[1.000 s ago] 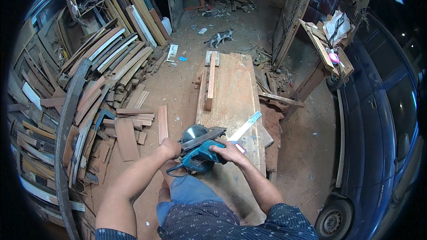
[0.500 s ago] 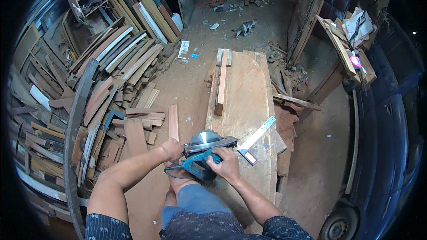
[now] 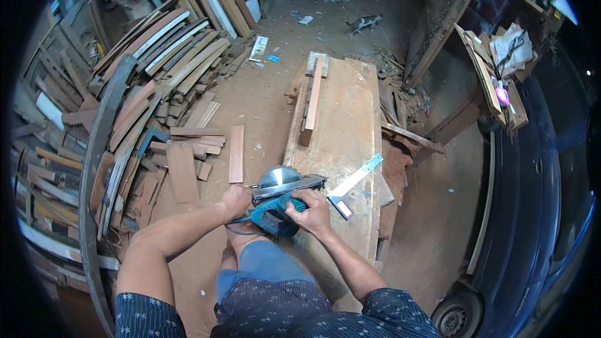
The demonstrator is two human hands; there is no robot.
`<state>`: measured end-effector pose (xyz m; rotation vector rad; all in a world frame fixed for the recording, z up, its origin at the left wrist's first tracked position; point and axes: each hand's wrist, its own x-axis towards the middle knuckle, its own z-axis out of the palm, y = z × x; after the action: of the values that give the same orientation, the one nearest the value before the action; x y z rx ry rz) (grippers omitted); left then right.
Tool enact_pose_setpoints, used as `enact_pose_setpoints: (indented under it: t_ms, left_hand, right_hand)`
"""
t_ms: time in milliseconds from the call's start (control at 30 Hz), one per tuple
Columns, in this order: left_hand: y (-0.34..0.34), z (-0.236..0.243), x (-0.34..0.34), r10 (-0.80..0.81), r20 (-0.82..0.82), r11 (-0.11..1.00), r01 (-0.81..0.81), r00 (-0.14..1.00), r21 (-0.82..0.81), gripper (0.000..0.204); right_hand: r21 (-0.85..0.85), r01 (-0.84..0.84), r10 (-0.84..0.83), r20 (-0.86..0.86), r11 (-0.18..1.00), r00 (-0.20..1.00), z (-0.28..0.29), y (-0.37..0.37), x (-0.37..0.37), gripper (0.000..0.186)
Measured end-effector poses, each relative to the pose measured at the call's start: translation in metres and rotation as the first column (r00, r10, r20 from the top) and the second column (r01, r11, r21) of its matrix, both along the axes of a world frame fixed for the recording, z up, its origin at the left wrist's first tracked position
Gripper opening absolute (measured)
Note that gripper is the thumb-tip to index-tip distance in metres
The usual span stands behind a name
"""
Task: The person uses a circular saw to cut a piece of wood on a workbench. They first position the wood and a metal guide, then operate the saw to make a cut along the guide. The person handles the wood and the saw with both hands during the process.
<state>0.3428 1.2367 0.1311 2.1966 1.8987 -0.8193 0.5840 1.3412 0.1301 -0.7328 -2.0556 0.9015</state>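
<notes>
My right hand point(image 3: 310, 211) is wrapped round the handle of a teal circular saw point(image 3: 273, 218), whose round blade point(image 3: 273, 178) faces away from me. The saw is at the near left edge of a wooden workbench point(image 3: 344, 112). My left hand point(image 3: 236, 200) is closed in a fist at the saw's left end, close to the base plate; what its fingers hold is hidden. Just right of the saw, a try square point(image 3: 355, 186) with a pale blade lies on the bench. Farther up the bench, a long reddish wood strip point(image 3: 314, 94) rests along its left side.
A reddish board point(image 3: 236, 154) lies on the floor beyond my left hand. Stacked timber point(image 3: 181, 69) fills the left side, behind a long dark beam point(image 3: 106, 144). A dark blue vehicle point(image 3: 519, 200) stands at right. A cat point(image 3: 364, 23) is on the far floor.
The whole view has shifted, so bench, saw and hands sit higher in the picture. My grip on the saw looks the same. The cat has moved to the right.
</notes>
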Motion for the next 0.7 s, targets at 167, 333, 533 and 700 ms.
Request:
enact_pose_setpoints:
  t_ms: [167, 333, 533, 700]
  left_hand:
    - [-0.024, -0.027, 0.000, 0.059, 0.003, 0.974, -0.058, 0.998, 0.221, 0.015]
    - [-0.039, -0.015, 0.014, 0.155, 0.126, 0.949, -0.183, 0.980, 0.258, 0.015]
    - [-0.057, -0.019, 0.025, 0.136, 0.271, 0.900, -0.233, 0.953, 0.369, 0.017]
    - [-0.078, -0.031, 0.038, 0.021, 0.185, 0.861, -0.112, 0.983, 0.496, 0.016]
  right_hand:
    - [-0.149, 0.023, -0.007, 0.109, 0.989, 0.994, 0.006, -0.004, 0.017, 0.045]
    - [-0.093, -0.105, 0.118, 0.145, 0.990, 0.982, 0.016, -0.042, 0.042, 0.060]
    - [-0.331, 0.063, -0.087, -0.057, 0.941, 0.995, -0.010, -0.087, 0.078, 0.049]
    - [-0.909, 0.180, -0.438, -0.004, 0.376, 0.899, -0.076, -0.044, 0.121, 0.034]
